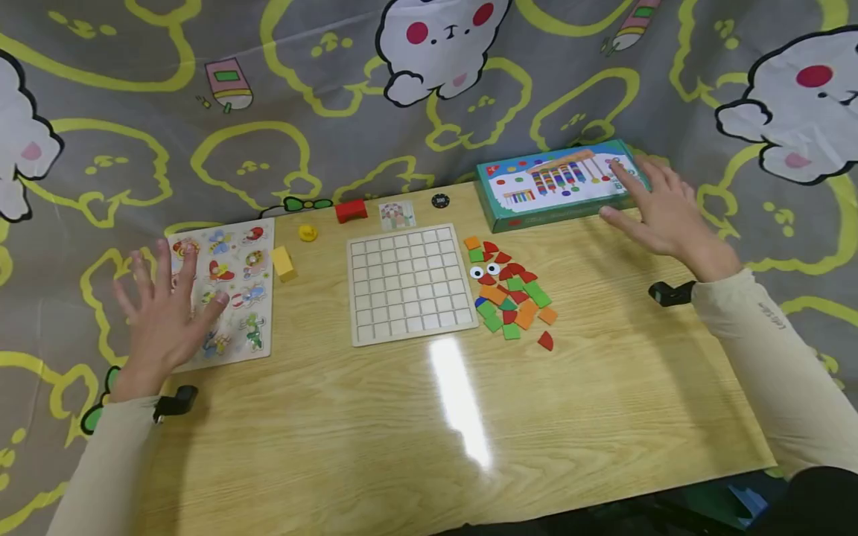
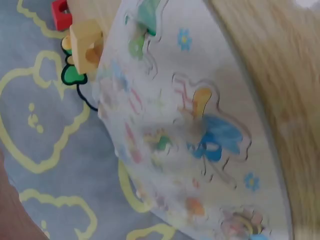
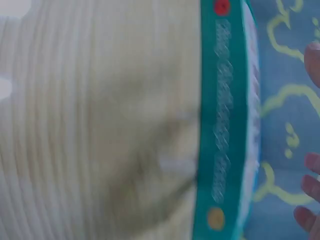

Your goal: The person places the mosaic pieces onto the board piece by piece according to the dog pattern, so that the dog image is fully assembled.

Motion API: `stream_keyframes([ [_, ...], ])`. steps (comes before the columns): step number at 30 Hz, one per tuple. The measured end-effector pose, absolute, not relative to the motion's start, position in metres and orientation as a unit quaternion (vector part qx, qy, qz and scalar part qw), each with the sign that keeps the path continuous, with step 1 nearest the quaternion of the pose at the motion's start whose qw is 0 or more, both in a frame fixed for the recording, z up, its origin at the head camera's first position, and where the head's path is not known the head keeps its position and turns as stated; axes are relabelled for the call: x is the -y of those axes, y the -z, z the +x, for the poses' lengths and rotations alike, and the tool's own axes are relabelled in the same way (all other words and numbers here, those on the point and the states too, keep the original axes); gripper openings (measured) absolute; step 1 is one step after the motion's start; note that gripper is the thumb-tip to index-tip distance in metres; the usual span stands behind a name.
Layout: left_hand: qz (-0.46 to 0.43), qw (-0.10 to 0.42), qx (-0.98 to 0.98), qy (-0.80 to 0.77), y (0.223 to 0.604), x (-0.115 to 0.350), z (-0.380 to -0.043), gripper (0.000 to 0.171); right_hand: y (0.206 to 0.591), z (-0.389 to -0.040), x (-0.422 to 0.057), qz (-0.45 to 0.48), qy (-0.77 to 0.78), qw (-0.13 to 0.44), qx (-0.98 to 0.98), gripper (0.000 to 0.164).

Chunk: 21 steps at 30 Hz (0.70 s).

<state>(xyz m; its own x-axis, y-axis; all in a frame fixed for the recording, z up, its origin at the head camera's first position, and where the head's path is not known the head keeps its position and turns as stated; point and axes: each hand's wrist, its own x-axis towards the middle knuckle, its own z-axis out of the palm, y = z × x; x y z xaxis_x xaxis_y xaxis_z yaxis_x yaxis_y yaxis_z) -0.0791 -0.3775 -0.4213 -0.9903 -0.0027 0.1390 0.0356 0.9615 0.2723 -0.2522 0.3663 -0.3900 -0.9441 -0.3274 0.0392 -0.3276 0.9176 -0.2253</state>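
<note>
My left hand, fingers spread and holding nothing, hovers over a wooden insect puzzle board. In the left wrist view the puzzle board shows its printed pieces, some of them blurred. At the back right, my right hand is stretched out beside a green game box, its fingertips overlapping the box's right end in the head view. Only some fingertips show in the right wrist view, past the green side of the box. Nothing is in that hand either.
A wooden grid board lies mid-table, with a pile of red, green and orange pieces to its right. Along the back are a yellow block, a small yellow figure, a red block, a picture card and a black chip.
</note>
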Motion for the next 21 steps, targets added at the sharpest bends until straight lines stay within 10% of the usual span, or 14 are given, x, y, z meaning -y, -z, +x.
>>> stream_keyframes([
  [12, -0.059, 0.052, 0.984, 0.159, 0.459, 0.331, -0.077, 0.081, 0.459, -0.233, -0.279, 0.245, -0.257, -0.086, 0.931, 0.031],
  [21, -0.126, -0.046, 0.973, 0.190, 0.497, 0.249, -0.089, 0.083, 0.475, -0.222, -0.266, 0.192, -0.287, -0.113, 0.932, 0.032],
])
